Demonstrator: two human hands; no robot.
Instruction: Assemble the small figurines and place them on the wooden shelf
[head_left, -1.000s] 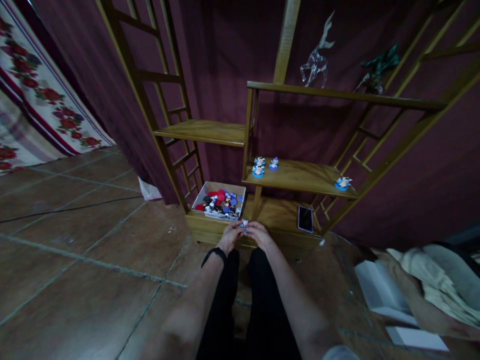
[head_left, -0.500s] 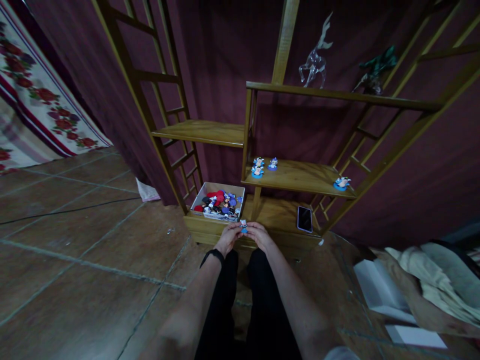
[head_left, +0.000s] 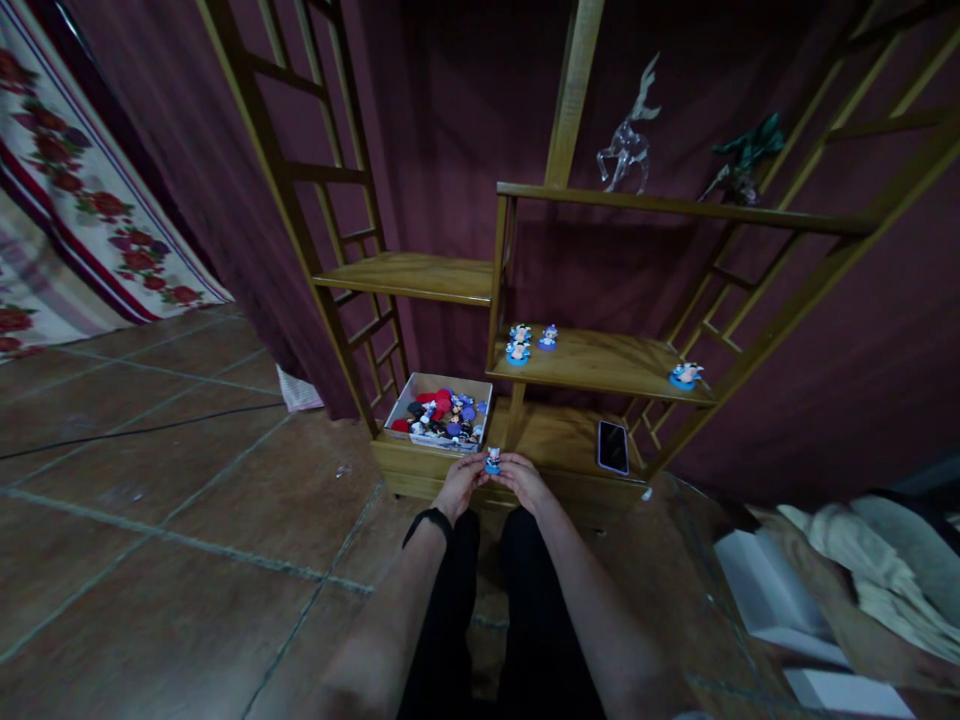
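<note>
Head camera is showing the left hand (head_left: 459, 486) and right hand (head_left: 526, 483) pinching a tiny toy (head_left: 492, 460) between them. Fingertips are hiding its sides; its small marks are looking fuzzy. Just past both hands, the wooden stand's (head_left: 416, 475) edge is running across. Beyond the left hand, a box (head_left: 435, 382) is sitting; a gap is parting the right hand from the phone (head_left: 613, 447).

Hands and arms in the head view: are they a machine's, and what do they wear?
They're human: the left hand and right hand are ungloved. The left forearm wears a dark band near the hand; the right forearm is bare.
</note>
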